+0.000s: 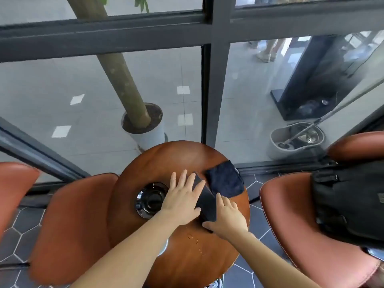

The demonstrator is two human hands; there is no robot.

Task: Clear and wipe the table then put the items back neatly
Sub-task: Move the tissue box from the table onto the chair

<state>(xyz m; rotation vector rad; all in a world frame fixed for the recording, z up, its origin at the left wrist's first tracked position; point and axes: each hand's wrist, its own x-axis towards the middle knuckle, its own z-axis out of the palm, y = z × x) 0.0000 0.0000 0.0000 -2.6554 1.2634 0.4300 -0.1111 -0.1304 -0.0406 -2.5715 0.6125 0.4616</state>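
Bag, potted tree, perhaps bucket.

Head view, down onto table

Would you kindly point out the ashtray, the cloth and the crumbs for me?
Ashtray (150, 199): head view, its central well.
Cloth (225, 178): head view, middle of the fabric.
Crumbs (190, 236): head view, the largest cluster.

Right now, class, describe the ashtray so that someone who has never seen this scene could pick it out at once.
Find the round wooden table by the window. On its left half, just left of the person's left hand, sits the ashtray. It alone is round and glossy black; the dark cloth and the flat black slab are straight-edged and lie further right.
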